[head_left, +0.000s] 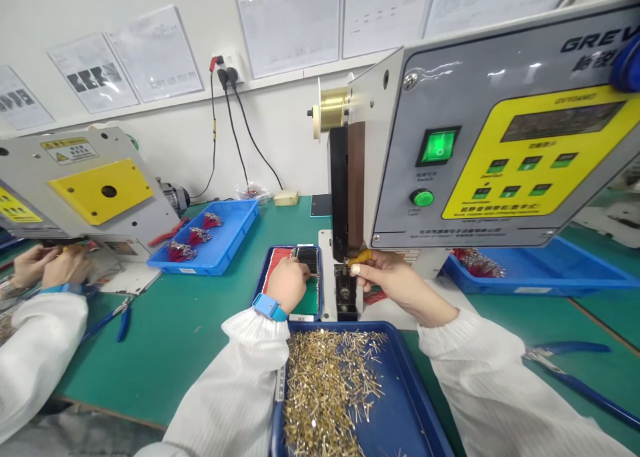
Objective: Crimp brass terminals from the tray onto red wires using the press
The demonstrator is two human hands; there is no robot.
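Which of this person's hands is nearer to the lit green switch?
Right. The right hand is below and to the left of the green switch; the left hand is farther left, by the red wires.

Four hands: the wearer's left hand (286,285) and right hand (383,270), plus a co-worker's two hands (67,269). Two grey machines (450,63), one wire spool (334,110), at least four blue trays (415,390), three red wire bundles (197,235) in the tray beside the left machine, two blue-handled pliers (124,323), three plugs (232,75), six wall sheets (290,27). Gold pins (320,383), too many to count.
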